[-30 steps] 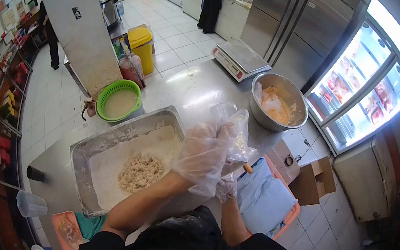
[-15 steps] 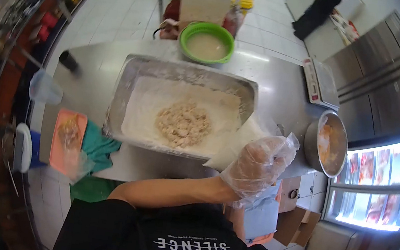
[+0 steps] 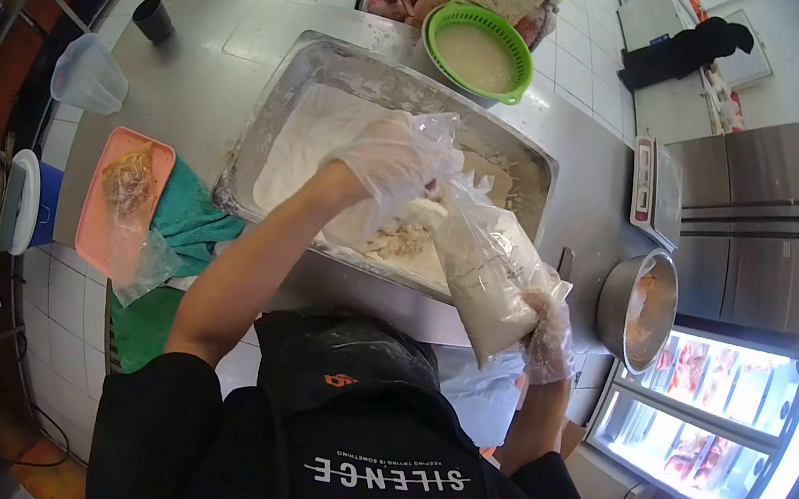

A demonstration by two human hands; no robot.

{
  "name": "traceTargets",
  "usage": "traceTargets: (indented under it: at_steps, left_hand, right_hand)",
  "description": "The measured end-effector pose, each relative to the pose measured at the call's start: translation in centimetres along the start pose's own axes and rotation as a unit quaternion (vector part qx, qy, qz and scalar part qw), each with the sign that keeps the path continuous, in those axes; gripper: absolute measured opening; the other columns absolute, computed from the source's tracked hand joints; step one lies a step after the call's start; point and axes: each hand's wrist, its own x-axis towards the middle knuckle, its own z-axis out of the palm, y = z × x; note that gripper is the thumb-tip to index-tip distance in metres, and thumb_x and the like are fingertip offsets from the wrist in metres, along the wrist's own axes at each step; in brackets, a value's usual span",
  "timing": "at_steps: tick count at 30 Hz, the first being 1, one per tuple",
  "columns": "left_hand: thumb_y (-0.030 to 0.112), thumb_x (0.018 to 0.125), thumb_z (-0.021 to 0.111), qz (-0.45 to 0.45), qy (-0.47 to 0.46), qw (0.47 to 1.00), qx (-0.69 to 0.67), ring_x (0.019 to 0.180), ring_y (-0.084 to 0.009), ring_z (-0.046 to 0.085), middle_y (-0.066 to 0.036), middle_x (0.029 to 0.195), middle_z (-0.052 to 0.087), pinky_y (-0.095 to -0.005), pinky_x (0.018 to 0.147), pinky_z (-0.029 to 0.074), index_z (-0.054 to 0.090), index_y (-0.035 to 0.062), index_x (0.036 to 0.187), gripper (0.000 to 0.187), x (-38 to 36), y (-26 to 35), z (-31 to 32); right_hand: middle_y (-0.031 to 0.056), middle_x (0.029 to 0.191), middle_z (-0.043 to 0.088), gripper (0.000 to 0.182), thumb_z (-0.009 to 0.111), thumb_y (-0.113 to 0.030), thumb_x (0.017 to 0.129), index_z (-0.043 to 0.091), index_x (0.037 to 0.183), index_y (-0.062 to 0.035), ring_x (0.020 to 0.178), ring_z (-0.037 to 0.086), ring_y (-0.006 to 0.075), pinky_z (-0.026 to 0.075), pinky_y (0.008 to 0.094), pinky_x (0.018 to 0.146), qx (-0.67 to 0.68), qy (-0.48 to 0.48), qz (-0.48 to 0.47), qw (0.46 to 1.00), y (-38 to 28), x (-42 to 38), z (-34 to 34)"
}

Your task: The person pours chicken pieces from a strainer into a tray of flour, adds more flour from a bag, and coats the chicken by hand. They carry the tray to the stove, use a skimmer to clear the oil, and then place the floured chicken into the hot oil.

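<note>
A clear plastic bag of white flour point(image 3: 492, 272) is tilted over the right front of a metal tray point(image 3: 287, 68), its upper end toward the tray. My left hand point(image 3: 386, 157), in a clear disposable glove, is closed on the bag's upper end above the tray; its fingertips are partly hidden. My right hand point(image 3: 551, 325), also gloved, grips the bag's lower right end near the table edge. White flour point(image 3: 303, 136) is spread in the tray. Lumpy, pale battered pieces point(image 3: 400, 242) lie at its front, partly covered by my left hand and the bag.
Behind the tray stands a green basket point(image 3: 518, 78) over a bowl of cloudy liquid. On the right are a scale point(image 3: 654, 192) and a steel bowl point(image 3: 614, 303). A pink tray point(image 3: 93, 219), teal cloth point(image 3: 192, 217), clear jug point(image 3: 89, 77) and black cup point(image 3: 153, 19) stand left.
The flour bag has come up into full view over the tray's front right. My left hand has moved left and away from me to its upper end; my right hand has appeared on its lower end.
</note>
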Motion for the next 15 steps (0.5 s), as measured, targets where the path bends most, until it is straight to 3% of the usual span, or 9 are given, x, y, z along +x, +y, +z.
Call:
traceTargets:
  at_steps: [1, 4, 7, 10, 13, 15]
  left_hand:
    - [0.027, 0.089, 0.060, -0.066, -0.024, 0.994, -0.086, 0.064, -0.0144, 0.059, -0.004, 0.071, 0.060, -0.0316, 0.059, 0.047, 0.067, 0.0099, 0.082, 0.019, -0.3, 0.0, -1.1]
    - [0.031, 0.092, 0.058, 0.040, 0.013, 0.999, 0.021, 0.060, -0.0140, 0.057, -0.005, 0.069, 0.062, -0.0320, 0.055, 0.046, 0.069, 0.0086, 0.084, 0.026, -0.3, -2.7, -1.0]
    - [0.029, 0.091, 0.061, -0.077, 0.051, 0.972, -0.214, 0.058, -0.0130, 0.054, -0.004, 0.067, 0.062, -0.0322, 0.053, 0.044, 0.069, 0.0054, 0.082, 0.027, -0.5, -3.6, -0.8]
    - [0.023, 0.088, 0.067, -0.070, 0.070, 0.951, -0.293, 0.059, -0.0096, 0.050, 0.000, 0.067, 0.059, -0.0303, 0.054, 0.043, 0.068, 0.0031, 0.081, 0.022, -0.6, -4.3, -0.5]
    - [0.020, 0.086, 0.070, 0.030, 0.105, 0.991, -0.071, 0.061, -0.0082, 0.051, 0.002, 0.068, 0.059, -0.0293, 0.056, 0.043, 0.068, 0.0016, 0.079, 0.020, -0.2, -5.5, 0.2]
    - [0.021, 0.087, 0.067, -0.091, 0.077, 0.964, -0.237, 0.063, -0.0104, 0.053, 0.000, 0.071, 0.061, -0.0298, 0.058, 0.044, 0.068, 0.0035, 0.080, 0.019, -0.3, -5.4, 0.2]
  right_hand:
    - [0.0171, 0.110, 0.064, 0.047, 0.060, -0.011, 0.080, 0.053, 0.124, 0.0039, 0.097, 0.067, 0.0253, 0.057, 0.0362, 0.082, -0.005, -0.008, -0.002, 1.000, -0.1, 0.6, -0.2]
    - [0.0123, 0.111, 0.063, 0.049, 0.062, -0.011, 0.082, 0.049, 0.129, 0.0001, 0.094, 0.065, 0.0200, 0.054, 0.0305, 0.081, -0.067, -0.044, 0.013, 0.997, -1.5, 1.6, -0.7]
    - [0.0100, 0.112, 0.062, 0.051, 0.064, -0.011, 0.084, 0.047, 0.131, -0.0021, 0.094, 0.063, 0.0177, 0.053, 0.0292, 0.083, -0.076, -0.054, -0.001, 0.996, -3.0, 1.2, 0.5]
    - [0.0114, 0.115, 0.061, 0.050, 0.062, -0.009, 0.084, 0.048, 0.132, -0.0016, 0.098, 0.063, 0.0193, 0.053, 0.0308, 0.086, -0.065, -0.058, -0.041, 0.995, -3.8, 0.8, 2.0]
    - [0.0139, 0.118, 0.061, 0.051, 0.059, -0.008, 0.083, 0.048, 0.132, 0.0004, 0.104, 0.063, 0.0220, 0.053, 0.0324, 0.089, -0.106, -0.051, -0.057, 0.991, -4.4, 1.6, 2.2]
    - [0.0140, 0.117, 0.061, 0.050, 0.058, -0.007, 0.082, 0.049, 0.131, 0.0005, 0.102, 0.063, 0.0222, 0.053, 0.0322, 0.089, -0.136, -0.039, -0.061, 0.988, -4.3, 2.1, 1.9]
